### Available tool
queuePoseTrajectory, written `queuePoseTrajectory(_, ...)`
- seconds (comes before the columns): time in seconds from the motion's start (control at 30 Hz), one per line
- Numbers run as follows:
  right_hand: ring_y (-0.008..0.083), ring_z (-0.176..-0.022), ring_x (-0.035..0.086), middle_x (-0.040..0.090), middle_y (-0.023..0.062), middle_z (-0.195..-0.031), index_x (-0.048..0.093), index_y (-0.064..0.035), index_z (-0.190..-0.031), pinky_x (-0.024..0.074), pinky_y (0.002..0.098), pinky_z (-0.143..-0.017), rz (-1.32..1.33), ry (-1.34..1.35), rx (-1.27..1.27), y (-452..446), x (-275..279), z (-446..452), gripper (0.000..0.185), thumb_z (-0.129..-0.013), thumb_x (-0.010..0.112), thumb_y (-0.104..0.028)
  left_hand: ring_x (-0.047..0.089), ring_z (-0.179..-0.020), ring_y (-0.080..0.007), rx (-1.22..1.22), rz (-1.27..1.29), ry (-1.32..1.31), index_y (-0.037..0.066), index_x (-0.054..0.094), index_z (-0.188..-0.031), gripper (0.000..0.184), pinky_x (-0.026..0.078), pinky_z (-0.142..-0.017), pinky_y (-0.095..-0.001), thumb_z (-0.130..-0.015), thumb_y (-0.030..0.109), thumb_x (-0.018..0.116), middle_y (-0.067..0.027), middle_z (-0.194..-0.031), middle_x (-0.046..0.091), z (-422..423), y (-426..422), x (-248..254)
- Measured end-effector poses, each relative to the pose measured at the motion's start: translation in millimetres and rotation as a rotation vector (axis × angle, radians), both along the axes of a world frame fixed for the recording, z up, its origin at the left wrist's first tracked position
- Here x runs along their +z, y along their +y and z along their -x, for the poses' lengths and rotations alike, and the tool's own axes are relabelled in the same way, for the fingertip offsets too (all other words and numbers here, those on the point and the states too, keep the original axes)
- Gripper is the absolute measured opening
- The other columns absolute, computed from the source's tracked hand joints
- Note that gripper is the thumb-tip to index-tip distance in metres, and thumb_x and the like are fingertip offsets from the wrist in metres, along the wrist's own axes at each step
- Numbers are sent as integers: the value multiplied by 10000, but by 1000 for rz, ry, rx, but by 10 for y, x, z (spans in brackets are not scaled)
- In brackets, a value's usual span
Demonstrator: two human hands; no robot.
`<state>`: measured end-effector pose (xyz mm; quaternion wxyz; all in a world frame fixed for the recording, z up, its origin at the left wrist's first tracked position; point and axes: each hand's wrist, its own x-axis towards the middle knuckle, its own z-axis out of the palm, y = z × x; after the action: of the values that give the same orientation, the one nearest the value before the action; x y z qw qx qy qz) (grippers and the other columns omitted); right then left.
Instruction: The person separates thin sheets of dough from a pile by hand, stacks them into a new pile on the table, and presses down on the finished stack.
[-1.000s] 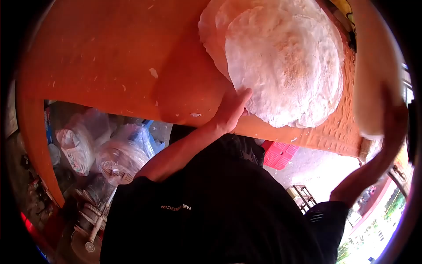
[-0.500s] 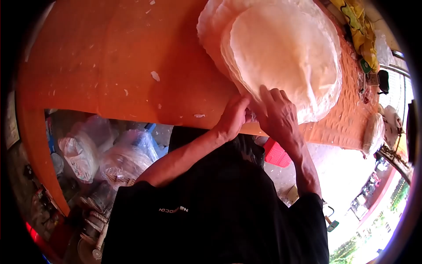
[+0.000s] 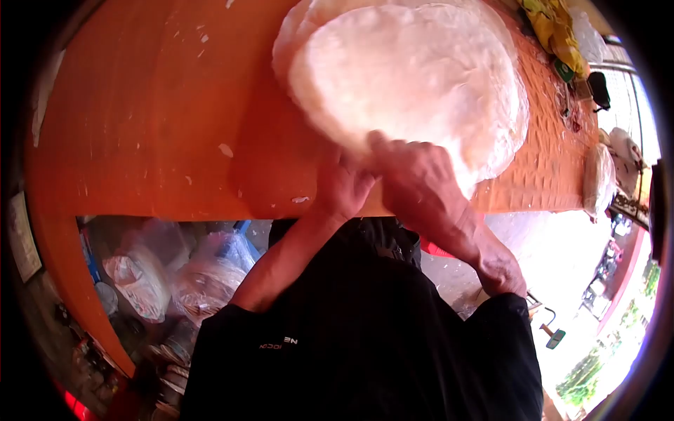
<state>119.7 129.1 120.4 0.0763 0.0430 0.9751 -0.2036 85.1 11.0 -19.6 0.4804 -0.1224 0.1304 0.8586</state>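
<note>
A pile of large, round, thin whitish sheets (image 3: 414,77) lies on the orange tabletop (image 3: 161,126). The top sheet is blurred along its near left edge. My left hand (image 3: 344,184) pinches that near edge, its fingertips partly hidden and smeared. Right beside it, my right hand (image 3: 421,175) is closed on the same edge, knuckles up, with the fingers curled under. Both hands are close together at the table's front edge.
Plastic-wrapped bundles (image 3: 144,281) lie below the table at the left. At the right end are a yellow cloth or bag (image 3: 551,31), a dark object (image 3: 599,90) and a wrapped white bundle (image 3: 599,179). Small pale flakes dot the tabletop.
My right hand has come from the far right, where it held a pale sheet, to beside my left hand. The top sheet now lies over the pile, shifted left with both hands.
</note>
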Motion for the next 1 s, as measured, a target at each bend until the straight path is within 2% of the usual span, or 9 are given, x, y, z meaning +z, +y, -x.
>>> queuePoseTrajectory(0.1,342,-605,583,568,167,-619,540,15,-800,461,410,-540,314,163,236,-117,361,32,193,-713,606,-144,465,-1199,-261,113,33,7,59,420,-1332,553,373,-1009,-440,-969,473,366,-93,-1315,491,82,-5,-101)
queuePoseTrajectory(0.23,306,-689,666,663,201,-772,623,20,-1008,539,397,-664,852,-107,-29,82,1248,191,262,-764,530,-2,469,-1206,-266,278,133,142,57,411,-1344,547,384,-1012,-436,-964,450,406,-88,-1328,488,392,-273,35)
queuePoseTrajectory(0.33,219,-768,681,669,165,-876,602,49,-888,532,307,-652,107,563,-311,206,1330,-98,173,-771,636,-74,472,-1211,-270,402,232,271,55,405,-1354,545,393,-1014,-432,-960,432,435,-85,-1337,486,665,-559,224)
queuePoseTrajectory(0.4,194,-804,677,671,156,-936,613,53,-969,537,303,-697,939,435,-346,700,1171,72,217,-785,618,-61,474,-1215,-272,459,297,340,54,400,-1360,546,398,-1016,-430,-958,420,455,-83,-1343,484,785,-718,349)
queuePoseTrajectory(0.53,191,-900,655,664,127,-1020,611,55,-1099,535,306,-784,1663,128,-282,1804,-126,217,302,-824,611,-70,479,-1221,-269,405,420,350,50,420,-1353,505,409,-1017,-429,-954,349,494,-97,-1345,489,832,-783,418)
queuePoseTrajectory(0.57,189,-910,647,662,122,-1014,607,57,-1103,529,308,-796,1540,14,-602,1961,-504,197,310,-827,615,-85,472,-1232,-267,340,559,327,55,411,-1370,567,383,-1045,-430,-919,367,558,-91,-1339,505,864,-846,226)
queuePoseTrajectory(0.63,184,-900,631,658,111,-1000,603,54,-1106,512,311,-806,1330,-33,-741,2030,-947,160,345,-830,637,-148,491,-1199,-221,295,788,354,45,490,-1292,447,402,-1008,-400,-926,291,567,-92,-1277,540,855,-754,47)
queuePoseTrajectory(0.93,161,-937,588,641,97,-1004,544,68,-1149,457,319,-845,1230,60,-633,1894,-1011,67,455,-833,644,-244,540,-1023,-170,328,912,527,4,497,-1130,305,440,-906,-328,-876,100,635,-75,-1100,568,765,-592,-189)
queuePoseTrajectory(1.0,151,-909,597,646,94,-984,555,64,-1124,470,306,-810,975,166,-747,1729,-786,82,435,-823,661,-233,551,-1005,-165,359,1002,523,6,511,-1122,306,450,-891,-319,-863,94,649,-72,-1089,582,736,-562,-247)
